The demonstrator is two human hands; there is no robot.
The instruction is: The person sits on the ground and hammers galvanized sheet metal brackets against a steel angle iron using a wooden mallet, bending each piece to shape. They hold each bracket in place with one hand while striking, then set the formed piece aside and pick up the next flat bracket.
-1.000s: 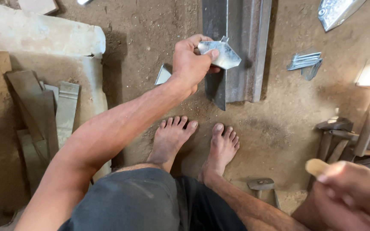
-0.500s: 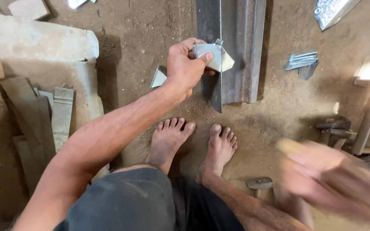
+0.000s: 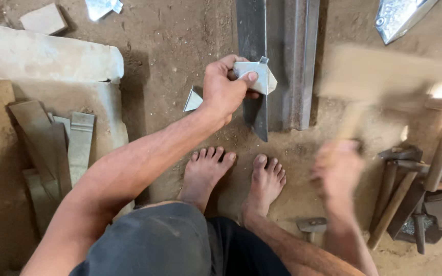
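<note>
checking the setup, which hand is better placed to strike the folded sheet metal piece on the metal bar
Right. The right hand grips a raised wooden mallet; the left hand pins the folded metal piece on the bar.

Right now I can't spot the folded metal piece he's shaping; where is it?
In the head view, the folded metal piece sits upper centre, pinched in the left hand against the edge of the long steel bar.

left hand (image 3: 224, 92) grips folded metal piece (image 3: 256, 76) | right hand (image 3: 338, 171) swings blurred, probably wooden, mallet (image 3: 379, 76)

Silvery-white folded metal piece (image 3: 261, 76), dark grey steel rail (image 3: 277, 56) (dusty), brown earthen floor (image 3: 170, 41)
</note>
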